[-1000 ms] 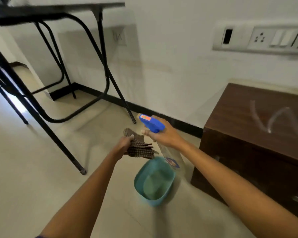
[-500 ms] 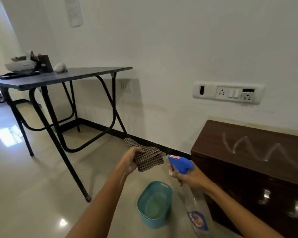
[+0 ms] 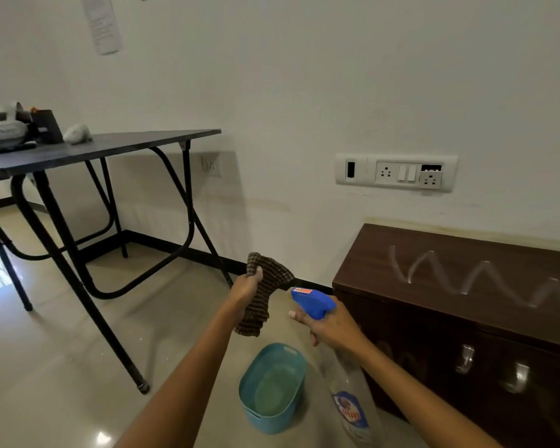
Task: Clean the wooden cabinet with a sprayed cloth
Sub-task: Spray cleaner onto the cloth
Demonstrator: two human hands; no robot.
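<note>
Cloth [image 3: 265, 286] up front, checked brown, bunched and gripped in the left hand [image 3: 246, 287]. Fingers curled tight round the upper part, thumb tucked over the top fold, loose end dangling below the fist, clear of the floor.

Just to the right, right hand [image 3: 333, 328] wrapped round the neck of the spray bottle [image 3: 348, 392]. One fingertip showing out front under the blue trigger head [image 3: 312, 302]. Nozzle aimed left at the cloth, close to it, not touching. Clear bottle body slanting down from the fist towards the bottom edge, blue and red label low on it.

Below and between the two forearms, down on the glossy tiled floor [image 3: 62, 367]: a teal plastic basin [image 3: 262, 423], upright, pale inside. Wet or dry, hard to tell.

Right of the basin and bottle, the wooden cabinet [image 3: 450, 321]: dark brown, standing on the floor, back against the white wall [image 3: 304, 92]. Across its top, a whitish zigzag smear [image 3: 466, 291]. On its front, shiny metal handles [image 3: 464, 358]. Neither hand touching it, cloth well short of it.

Further off to the left, a folding table [image 3: 110, 147] with black tube legs and a dark top, a few blurred items crowded at its far left end.

Beyond that, on the wall above the cabinet, a white switch-and-socket panel [image 3: 395, 173]. High up at the left, a sheet of paper [image 3: 102, 24] fixed to the wall, print too small to read.
</note>
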